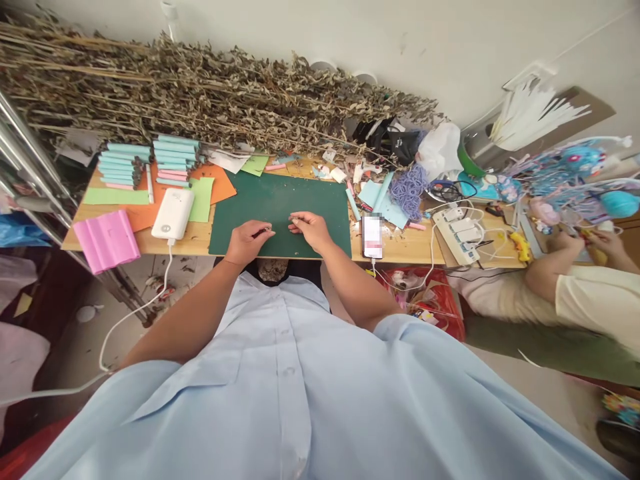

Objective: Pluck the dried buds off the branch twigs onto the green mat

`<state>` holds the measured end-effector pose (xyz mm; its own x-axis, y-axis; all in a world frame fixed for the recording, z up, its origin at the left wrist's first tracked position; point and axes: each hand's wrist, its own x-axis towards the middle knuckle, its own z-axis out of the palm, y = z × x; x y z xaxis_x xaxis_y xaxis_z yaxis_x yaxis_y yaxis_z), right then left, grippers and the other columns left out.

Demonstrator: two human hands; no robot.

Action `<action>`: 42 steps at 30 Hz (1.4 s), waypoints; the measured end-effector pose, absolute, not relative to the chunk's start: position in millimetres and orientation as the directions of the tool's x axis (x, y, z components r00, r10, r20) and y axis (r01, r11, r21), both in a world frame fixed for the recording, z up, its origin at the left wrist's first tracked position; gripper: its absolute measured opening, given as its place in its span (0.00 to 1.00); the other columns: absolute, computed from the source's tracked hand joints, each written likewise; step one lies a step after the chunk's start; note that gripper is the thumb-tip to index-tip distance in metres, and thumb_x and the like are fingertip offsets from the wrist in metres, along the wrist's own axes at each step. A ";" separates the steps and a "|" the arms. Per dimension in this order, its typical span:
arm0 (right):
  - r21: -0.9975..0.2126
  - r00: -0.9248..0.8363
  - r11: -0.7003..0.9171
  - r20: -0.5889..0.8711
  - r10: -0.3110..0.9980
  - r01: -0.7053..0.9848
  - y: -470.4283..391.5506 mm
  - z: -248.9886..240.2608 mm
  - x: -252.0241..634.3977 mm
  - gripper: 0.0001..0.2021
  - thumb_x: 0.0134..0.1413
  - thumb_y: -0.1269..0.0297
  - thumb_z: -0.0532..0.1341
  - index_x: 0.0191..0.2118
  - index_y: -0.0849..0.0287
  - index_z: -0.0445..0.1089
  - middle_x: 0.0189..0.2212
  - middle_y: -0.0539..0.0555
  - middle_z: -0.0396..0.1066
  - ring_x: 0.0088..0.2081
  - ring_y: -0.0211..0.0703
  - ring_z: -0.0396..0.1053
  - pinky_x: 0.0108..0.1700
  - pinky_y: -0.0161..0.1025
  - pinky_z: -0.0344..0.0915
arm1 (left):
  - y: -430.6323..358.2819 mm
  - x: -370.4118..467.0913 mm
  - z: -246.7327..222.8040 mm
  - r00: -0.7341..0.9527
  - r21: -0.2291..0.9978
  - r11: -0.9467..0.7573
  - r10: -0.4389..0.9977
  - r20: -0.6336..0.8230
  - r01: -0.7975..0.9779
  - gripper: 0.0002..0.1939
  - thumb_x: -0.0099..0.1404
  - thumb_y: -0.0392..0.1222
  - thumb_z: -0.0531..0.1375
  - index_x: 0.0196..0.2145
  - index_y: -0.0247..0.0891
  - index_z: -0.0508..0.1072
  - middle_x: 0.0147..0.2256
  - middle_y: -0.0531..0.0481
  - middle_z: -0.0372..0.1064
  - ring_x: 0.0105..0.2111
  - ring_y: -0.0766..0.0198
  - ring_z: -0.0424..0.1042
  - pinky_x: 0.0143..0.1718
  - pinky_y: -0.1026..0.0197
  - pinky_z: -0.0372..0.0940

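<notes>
Over the lower part of a green cutting mat [280, 197], my left hand [249, 240] is closed, thumb and fingers brought together around a tiny greyish bit too small to name. A short gap away, my right hand [311, 230] is also closed in a pinch. Something small and dark shows at its fingertips, but its kind cannot be made out. A few pale specks lie on the mat near the hands.
Rolled paper tubes [175, 157], a power bank [173, 213] and pink paper [107, 241] lie left. Dried plant stalks [225, 93] line the back. Right are a phone [373, 237], purple yarn [409, 190], a power strip [455, 233] and a co-worker's hands [567, 245].
</notes>
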<state>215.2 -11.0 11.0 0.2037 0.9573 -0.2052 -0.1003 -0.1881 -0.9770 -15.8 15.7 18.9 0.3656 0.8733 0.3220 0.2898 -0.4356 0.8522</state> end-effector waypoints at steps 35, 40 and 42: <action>-0.936 0.222 -0.328 -0.349 0.911 -0.124 -24.7 39.1 207.5 0.11 0.56 0.61 0.74 0.43 0.58 0.80 0.32 0.52 0.81 0.32 0.39 0.81 0.38 0.36 0.81 | 14.3 -8.6 3.9 0.361 0.850 -0.464 0.859 0.363 0.249 0.10 0.71 0.47 0.68 0.43 0.39 0.84 0.41 0.45 0.82 0.42 0.60 0.80 0.49 0.58 0.74; -0.965 0.190 -0.252 -0.234 0.953 0.073 -25.7 52.8 198.4 0.15 0.54 0.53 0.74 0.42 0.59 0.81 0.29 0.52 0.80 0.29 0.40 0.80 0.34 0.38 0.80 | 14.8 -7.9 2.2 0.371 0.851 -0.472 0.851 0.371 0.232 0.11 0.71 0.48 0.68 0.43 0.39 0.84 0.40 0.45 0.82 0.41 0.60 0.79 0.48 0.58 0.73; -0.968 0.168 -0.193 -0.165 0.972 0.164 -25.5 59.3 195.0 0.17 0.54 0.50 0.73 0.41 0.59 0.81 0.28 0.51 0.79 0.28 0.41 0.79 0.33 0.39 0.80 | 15.4 -7.6 0.8 0.372 0.853 -0.469 0.852 0.369 0.229 0.11 0.71 0.48 0.67 0.44 0.38 0.84 0.40 0.45 0.82 0.41 0.60 0.79 0.47 0.59 0.73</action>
